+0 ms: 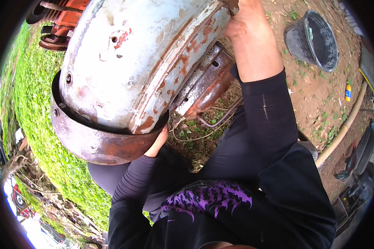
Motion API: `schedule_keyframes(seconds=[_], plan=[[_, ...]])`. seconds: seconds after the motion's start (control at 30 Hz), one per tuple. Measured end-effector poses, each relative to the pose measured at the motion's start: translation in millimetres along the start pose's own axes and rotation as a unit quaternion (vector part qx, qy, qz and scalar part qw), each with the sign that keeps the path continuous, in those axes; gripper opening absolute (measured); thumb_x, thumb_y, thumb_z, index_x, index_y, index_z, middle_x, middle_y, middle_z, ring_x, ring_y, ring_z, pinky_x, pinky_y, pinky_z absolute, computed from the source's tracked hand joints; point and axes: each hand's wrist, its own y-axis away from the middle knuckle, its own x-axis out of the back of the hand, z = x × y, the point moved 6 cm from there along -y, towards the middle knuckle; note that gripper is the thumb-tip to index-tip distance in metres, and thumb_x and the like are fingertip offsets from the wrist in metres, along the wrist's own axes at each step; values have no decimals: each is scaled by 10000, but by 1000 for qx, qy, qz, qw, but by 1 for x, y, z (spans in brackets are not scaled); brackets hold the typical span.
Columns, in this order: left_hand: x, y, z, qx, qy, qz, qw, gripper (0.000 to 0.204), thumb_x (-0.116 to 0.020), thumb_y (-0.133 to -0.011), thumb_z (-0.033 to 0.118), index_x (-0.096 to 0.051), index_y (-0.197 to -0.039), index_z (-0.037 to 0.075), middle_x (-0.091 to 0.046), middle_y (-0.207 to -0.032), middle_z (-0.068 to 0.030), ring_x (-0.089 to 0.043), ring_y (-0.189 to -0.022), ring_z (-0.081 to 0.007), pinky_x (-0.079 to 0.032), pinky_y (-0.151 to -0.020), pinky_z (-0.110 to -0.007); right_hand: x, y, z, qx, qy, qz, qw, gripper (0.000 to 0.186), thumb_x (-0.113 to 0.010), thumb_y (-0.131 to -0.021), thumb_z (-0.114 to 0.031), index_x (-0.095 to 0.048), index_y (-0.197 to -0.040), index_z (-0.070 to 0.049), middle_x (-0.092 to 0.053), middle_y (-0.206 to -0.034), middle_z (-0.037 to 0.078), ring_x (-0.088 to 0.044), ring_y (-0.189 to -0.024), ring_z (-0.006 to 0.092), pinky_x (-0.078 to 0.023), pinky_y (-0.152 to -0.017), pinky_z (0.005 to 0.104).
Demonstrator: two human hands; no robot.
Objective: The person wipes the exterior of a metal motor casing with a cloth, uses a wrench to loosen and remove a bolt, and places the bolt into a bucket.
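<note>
A big curved metal fender, pale grey-blue with rust patches and bolt holes, slants across the upper left. Round its lower end sits a rusty brown metal band, with a dark gap between the two. My left hand grips the band's right end, its fingers mostly hidden behind the metal. Farther up, my right hand is closed on the fender's upper right edge; its fingertips are out of sight. Beneath the fender lies a rusty metal part with slots and a bent rod.
Orange machinery stands at the far left, beside grass. On the dirt at right are a black bucket, a small yellow bottle and a long pole. A chicken is near dark metal parts at the right rim.
</note>
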Motion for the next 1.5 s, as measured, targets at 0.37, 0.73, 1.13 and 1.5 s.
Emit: schedule_keyframes(seconds=[0.37, 0.73, 1.13, 1.5], plan=[[7, -4, 11, -45, -73, 39, 996, 534, -521, -782, -80, -576, -1287, 84, -647, -905, -238, -641, -883, -387, -481, -917, -444, -1, 4, -2, 12, -28, -12, 999, 218, -666, -854, -176, -683, -976, 4, -710, -826, 82, -668, -647, 153, -552, -584, 276], [11, -12, 22, 5, -121, 14, 993, 518, -520, -762, -105, -611, -1238, 77, -634, -1143, -212, -593, -1071, -402, -461, -944, -447, -3, 7, -7, 40, -14, -11, 999, 213, -692, -839, -179, -695, -956, -1, -707, -826, 82, -666, -655, 143, -549, -584, 272], [14, -6, -3, 11, 61, -30, 998, 476, -470, -794, -147, -649, -1184, 59, -626, -1209, -193, -578, -1156, -346, -417, -1014, -421, -5, 5, -5, 22, -6, -7, 1000, 258, -699, -829, -216, -677, -969, 0, -704, -834, 90, -662, -661, 147, -544, -595, 271], [5, 4, 3, -39, -89, -6, 995, 561, -525, -755, -114, -610, -1259, 119, -641, -800, -166, -647, -812, -358, -454, -969, -436, -4, -1, 4, 11, -44, -40, 998, 250, -694, -838, -221, -679, -972, -11, -705, -837, 80, -665, -666, 149, -549, -601, 269]])
